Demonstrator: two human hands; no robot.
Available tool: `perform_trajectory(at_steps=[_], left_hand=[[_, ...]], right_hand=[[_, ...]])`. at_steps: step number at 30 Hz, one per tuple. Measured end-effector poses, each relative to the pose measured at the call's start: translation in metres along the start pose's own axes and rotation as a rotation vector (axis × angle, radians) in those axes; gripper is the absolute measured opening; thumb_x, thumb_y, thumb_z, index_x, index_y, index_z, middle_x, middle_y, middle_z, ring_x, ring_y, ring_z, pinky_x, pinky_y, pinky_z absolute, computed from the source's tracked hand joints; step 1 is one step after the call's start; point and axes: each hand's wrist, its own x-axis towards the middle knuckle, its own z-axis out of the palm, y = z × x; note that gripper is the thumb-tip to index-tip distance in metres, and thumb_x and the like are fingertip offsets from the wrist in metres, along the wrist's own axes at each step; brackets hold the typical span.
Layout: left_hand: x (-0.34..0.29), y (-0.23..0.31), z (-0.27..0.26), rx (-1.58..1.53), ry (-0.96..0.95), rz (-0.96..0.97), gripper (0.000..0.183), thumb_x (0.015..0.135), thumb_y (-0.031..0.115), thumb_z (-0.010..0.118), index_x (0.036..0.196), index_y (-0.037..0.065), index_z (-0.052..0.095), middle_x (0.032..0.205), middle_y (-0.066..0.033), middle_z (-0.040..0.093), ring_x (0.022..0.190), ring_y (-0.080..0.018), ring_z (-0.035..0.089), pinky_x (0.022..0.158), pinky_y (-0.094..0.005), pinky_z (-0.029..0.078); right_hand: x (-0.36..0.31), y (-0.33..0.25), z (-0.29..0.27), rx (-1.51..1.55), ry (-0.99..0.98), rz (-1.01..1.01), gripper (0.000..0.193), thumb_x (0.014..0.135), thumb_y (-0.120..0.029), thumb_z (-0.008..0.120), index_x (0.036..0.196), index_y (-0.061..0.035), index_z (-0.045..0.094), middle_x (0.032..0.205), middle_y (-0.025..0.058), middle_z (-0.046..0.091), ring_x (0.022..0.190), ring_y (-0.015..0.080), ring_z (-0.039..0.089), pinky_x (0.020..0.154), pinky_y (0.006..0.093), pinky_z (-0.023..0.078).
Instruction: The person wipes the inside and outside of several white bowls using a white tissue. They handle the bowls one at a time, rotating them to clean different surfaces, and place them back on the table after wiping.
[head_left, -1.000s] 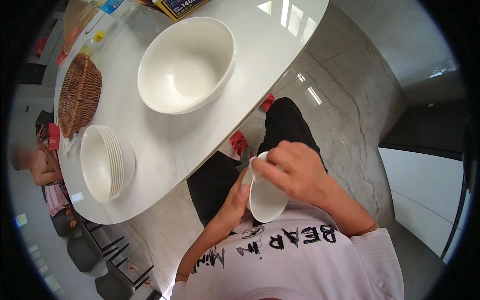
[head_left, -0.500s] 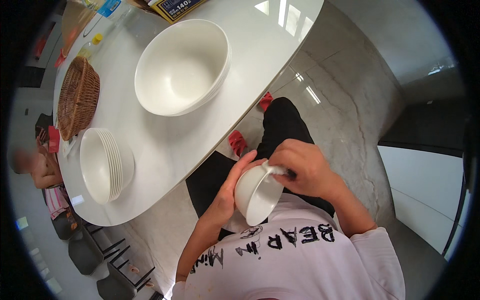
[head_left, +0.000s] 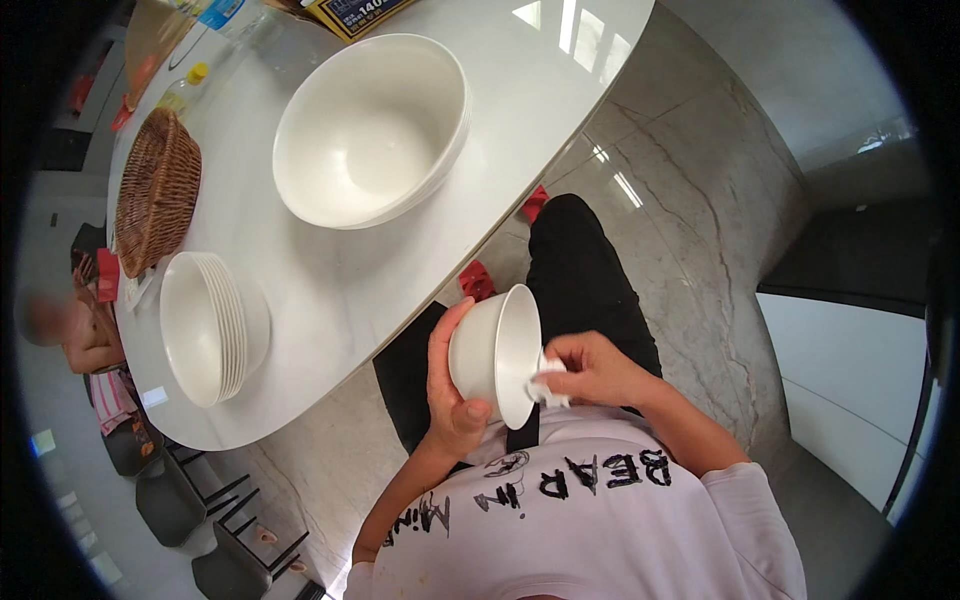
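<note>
Above my lap, my left hand (head_left: 452, 390) cups a small white bowl (head_left: 485, 352) from its outer side, thumb near the base and fingers along the far wall. The bowl is tipped on its side, its mouth turned right. My right hand (head_left: 592, 372) pinches a crumpled white tissue (head_left: 548, 384) at the bowl's rim, next to the opening. On the white table (head_left: 330, 300) at the left stands a nested stack of white bowls (head_left: 200, 330). Farther off sits a large white bowl (head_left: 370, 135), with more rims showing beneath it.
A brown wicker basket (head_left: 158, 190) lies near the table's far left edge. Behind it are a bottle with a yellow cap (head_left: 190, 85) and a dark box with yellow edging (head_left: 355, 15). Another person (head_left: 90, 325) sits beyond the table, near grey chairs (head_left: 180, 507).
My left hand has turned the bowl so its mouth faces right. My right hand has come down and nearer, and the tissue now shows more plainly at the rim.
</note>
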Motion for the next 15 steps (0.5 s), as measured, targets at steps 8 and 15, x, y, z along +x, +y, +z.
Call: perform_trajectory(at_steps=[8,15], left_hand=[[0.003,-0.013,-0.002,-0.108,-0.002,-0.107,0.100,0.083,0.077,0.042,0.143,-0.002,0.028,0.137,-0.0170,0.042,0.125,-0.0242,0.045,0.105,-0.0361,0.036],[0.000,0.003,0.002,-0.121,-0.089,-0.092,0.095,0.086,0.074,0.039,0.142,-0.002,0.030,0.137,-0.0150,0.043,0.127,-0.0232,0.042,0.107,-0.0360,0.033]], right_hand=[[-0.019,-0.056,0.007,-0.679,0.341,-0.741,0.032,0.073,-0.007,0.073,0.104,-0.0063,0.067,0.097,0.0112,0.059,0.087,0.0236,0.060,0.069,0.0314,0.050],[0.004,-0.040,0.027,-1.083,0.297,-0.981,0.030,0.073,-0.011,0.062,0.102,-0.0038,0.060,0.081,0.0079,0.056,0.077,0.0244,0.060,0.065,0.0363,0.050]])
